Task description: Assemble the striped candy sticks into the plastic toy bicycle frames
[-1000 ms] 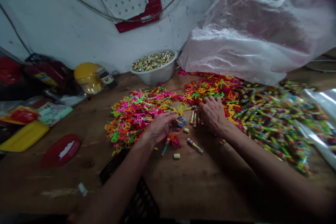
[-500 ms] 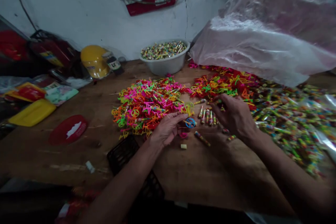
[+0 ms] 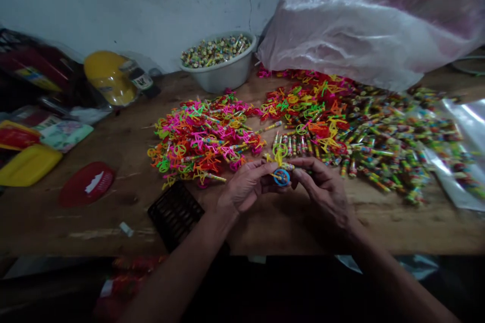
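Observation:
My left hand [image 3: 248, 181] pinches a small plastic toy [image 3: 281, 177] with a blue ring and yellow parts. Close beside it on the right, my right hand [image 3: 322, 184] has its fingers closed at the toy's right side, by a small patterned tube end [image 3: 288, 166]. Behind my hands a row of small patterned tubes [image 3: 294, 145] lies on the wooden table. Left of them is a heap of bright plastic pieces [image 3: 204, 136], some with tubes on them. A large pile of patterned tubes [image 3: 394, 136] spreads out on the right.
A basin [image 3: 223, 73] full of small tubes stands by the wall. Beside it bulges a big translucent bag [image 3: 341, 45]. A black basket [image 3: 176, 214] is near the front edge. To the left are a red lid [image 3: 86, 184], a yellow tray [image 3: 30, 164] and a yellow helmet [image 3: 109, 78].
My right hand has come from the tube row to meet my left hand at the toy. The view has shifted down and to the right.

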